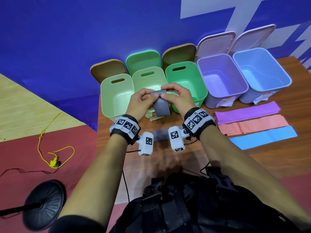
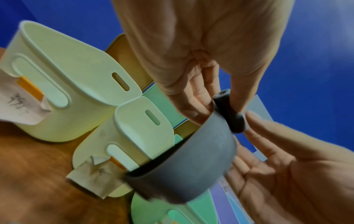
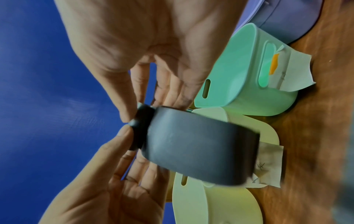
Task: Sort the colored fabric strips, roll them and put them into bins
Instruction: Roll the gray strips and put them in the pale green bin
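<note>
Both hands hold one grey fabric strip above the table in front of the bins. Its top end is wound into a small roll [image 1: 157,93], and the loose tail [image 1: 161,108] hangs down. My left hand [image 1: 151,97] pinches the roll's left end; my right hand [image 1: 166,95] pinches its right end. In the left wrist view the roll [image 2: 230,112] sits between the thumb and fingers, with the tail [image 2: 191,160] curving below. The right wrist view shows the same roll [image 3: 141,128] and tail [image 3: 201,148]. A second grey strip [image 1: 159,135] lies flat on the table under my wrists.
Five open bins stand in a row: two pale green [image 1: 107,105] [image 1: 139,76], one green [image 1: 200,78], one purple [image 1: 242,84], one blue [image 1: 284,78], lids propped behind. Purple [image 1: 247,112], pink [image 1: 252,124] and blue [image 1: 262,137] strips lie at the right. The table's left edge [image 1: 98,132] is near my left wrist.
</note>
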`<move>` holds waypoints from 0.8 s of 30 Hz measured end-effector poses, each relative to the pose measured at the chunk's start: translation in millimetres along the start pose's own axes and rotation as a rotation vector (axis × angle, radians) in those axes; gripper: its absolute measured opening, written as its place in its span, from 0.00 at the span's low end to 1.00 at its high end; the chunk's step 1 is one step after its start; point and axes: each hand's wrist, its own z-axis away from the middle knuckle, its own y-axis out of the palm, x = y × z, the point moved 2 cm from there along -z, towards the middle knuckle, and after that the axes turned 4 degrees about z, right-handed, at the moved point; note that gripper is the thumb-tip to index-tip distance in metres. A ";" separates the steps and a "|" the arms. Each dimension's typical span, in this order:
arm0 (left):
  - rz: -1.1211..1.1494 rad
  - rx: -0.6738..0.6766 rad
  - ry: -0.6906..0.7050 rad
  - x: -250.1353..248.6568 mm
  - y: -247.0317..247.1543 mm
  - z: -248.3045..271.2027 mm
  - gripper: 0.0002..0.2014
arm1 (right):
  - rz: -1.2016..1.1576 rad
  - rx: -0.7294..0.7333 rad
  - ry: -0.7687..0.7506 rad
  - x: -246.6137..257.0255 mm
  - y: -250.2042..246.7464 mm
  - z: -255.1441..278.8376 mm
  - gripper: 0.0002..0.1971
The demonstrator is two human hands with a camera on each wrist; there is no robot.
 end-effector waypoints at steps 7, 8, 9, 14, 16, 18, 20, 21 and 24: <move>0.023 0.011 0.010 1.4 -0.4 1.0 0.06 | 0.014 -0.024 -0.010 3.3 0.0 3.1 0.10; 0.030 0.002 -0.003 1.1 -0.2 0.9 0.06 | 0.020 -0.025 -0.016 4.2 -0.2 4.2 0.10; 0.030 -0.007 -0.005 1.2 -0.2 0.3 0.06 | 0.023 -0.025 -0.015 3.9 -0.1 4.5 0.11; -0.027 0.000 0.072 0.9 -2.8 -2.3 0.07 | -0.008 -0.003 0.023 -0.4 -0.3 -0.1 0.09; -0.050 0.001 0.103 0.6 -3.3 -2.8 0.08 | -0.005 -0.013 0.041 -2.8 0.3 -2.1 0.07; -0.047 0.001 0.090 1.9 -3.3 -3.9 0.09 | 0.034 -0.030 0.008 -2.3 -0.2 -2.9 0.07; -0.021 0.004 0.046 4.0 -3.1 -4.8 0.08 | 0.053 -0.035 -0.007 0.0 -1.1 -2.1 0.07; -0.010 0.004 0.026 4.8 -3.0 -4.9 0.07 | 0.047 -0.032 -0.007 0.9 -1.3 -1.9 0.08; -0.011 -0.002 0.014 5.0 -2.7 -4.9 0.03 | 0.024 -0.001 -0.005 0.3 -0.6 -1.1 0.11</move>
